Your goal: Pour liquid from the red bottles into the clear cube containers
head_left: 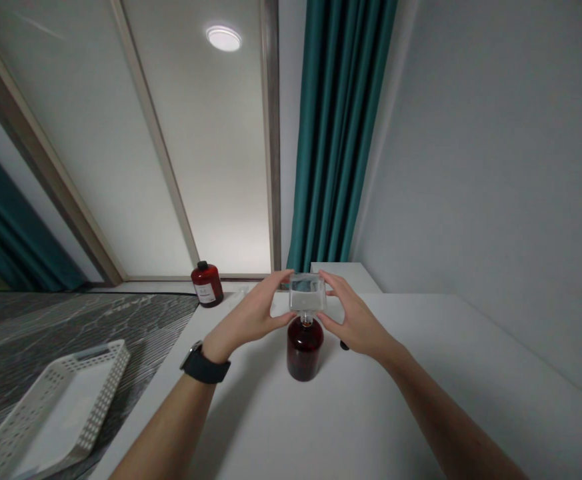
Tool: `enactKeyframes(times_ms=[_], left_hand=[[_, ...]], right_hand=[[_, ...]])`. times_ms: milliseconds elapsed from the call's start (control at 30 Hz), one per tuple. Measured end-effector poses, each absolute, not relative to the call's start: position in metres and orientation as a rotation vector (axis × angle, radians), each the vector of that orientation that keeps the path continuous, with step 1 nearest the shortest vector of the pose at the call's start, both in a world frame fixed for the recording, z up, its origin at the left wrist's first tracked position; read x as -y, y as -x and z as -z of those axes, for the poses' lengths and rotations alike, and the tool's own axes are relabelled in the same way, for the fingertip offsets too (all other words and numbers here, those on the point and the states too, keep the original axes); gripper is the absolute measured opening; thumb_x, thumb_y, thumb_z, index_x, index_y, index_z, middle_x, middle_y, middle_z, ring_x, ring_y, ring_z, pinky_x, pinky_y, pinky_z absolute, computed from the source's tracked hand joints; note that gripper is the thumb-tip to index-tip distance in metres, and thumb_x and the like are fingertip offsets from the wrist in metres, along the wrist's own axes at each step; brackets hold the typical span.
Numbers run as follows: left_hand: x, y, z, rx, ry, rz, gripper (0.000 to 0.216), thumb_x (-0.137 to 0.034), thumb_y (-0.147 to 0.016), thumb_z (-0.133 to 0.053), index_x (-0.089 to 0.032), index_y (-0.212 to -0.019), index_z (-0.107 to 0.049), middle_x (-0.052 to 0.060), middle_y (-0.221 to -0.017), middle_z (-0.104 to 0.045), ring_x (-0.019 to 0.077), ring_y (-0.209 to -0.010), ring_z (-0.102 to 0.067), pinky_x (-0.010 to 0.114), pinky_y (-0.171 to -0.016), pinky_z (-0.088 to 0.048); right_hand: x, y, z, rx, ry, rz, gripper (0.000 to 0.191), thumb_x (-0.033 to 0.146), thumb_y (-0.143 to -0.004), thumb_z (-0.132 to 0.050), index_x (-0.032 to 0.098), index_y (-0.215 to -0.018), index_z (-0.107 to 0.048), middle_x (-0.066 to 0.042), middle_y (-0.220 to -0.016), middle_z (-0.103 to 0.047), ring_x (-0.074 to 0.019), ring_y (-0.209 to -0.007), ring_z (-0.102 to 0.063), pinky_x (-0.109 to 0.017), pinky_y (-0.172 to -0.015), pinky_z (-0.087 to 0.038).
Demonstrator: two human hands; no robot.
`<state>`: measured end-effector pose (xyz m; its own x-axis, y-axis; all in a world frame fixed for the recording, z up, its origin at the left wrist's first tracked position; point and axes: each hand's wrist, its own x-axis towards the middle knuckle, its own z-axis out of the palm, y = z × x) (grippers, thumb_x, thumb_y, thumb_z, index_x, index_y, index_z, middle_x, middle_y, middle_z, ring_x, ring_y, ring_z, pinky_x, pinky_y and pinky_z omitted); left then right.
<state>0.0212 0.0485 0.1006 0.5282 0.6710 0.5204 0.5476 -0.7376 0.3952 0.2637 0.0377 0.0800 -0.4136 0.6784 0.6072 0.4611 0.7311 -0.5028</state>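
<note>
A dark red glass bottle (305,351) stands upright on the white table (421,413) in front of me. A clear square container (307,295) sits upside down on the bottle's neck, like a funnel. My left hand (253,317), with a black watch on the wrist, grips the clear container's left side with curled fingers. My right hand (353,319) grips its right side the same way. A small dark object lies on the table just behind my right hand, mostly hidden.
A second dark red bottle (207,284) with a black cap and white label stands at the table's far left corner. A white perforated plastic basket (55,410) lies at the left. Teal curtains (338,133) hang behind the table, and a grey wall runs along the right.
</note>
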Motion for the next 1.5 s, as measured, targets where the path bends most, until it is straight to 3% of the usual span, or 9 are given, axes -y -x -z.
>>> enactKeyframes(times_ms=[1500], left_hand=[[-0.0464, -0.0234, -0.1041, -1.057, -2.660, -1.033, 0.071, -0.030, -0.087, -0.068, -0.028, -0.146, -0.028, 0.012, -0.144, -0.050, 0.0315, -0.129, -0.054, 0.053, -0.108, -0.048]], right_hand=[[-0.0330, -0.2633, -0.0853, 2.087, 0.881, -0.310, 0.071, 0.019, -0.092, -0.056, 0.036, -0.154, -0.023, -0.008, -0.154, -0.040, -0.0291, -0.143, -0.039, -0.057, -0.116, -0.038]])
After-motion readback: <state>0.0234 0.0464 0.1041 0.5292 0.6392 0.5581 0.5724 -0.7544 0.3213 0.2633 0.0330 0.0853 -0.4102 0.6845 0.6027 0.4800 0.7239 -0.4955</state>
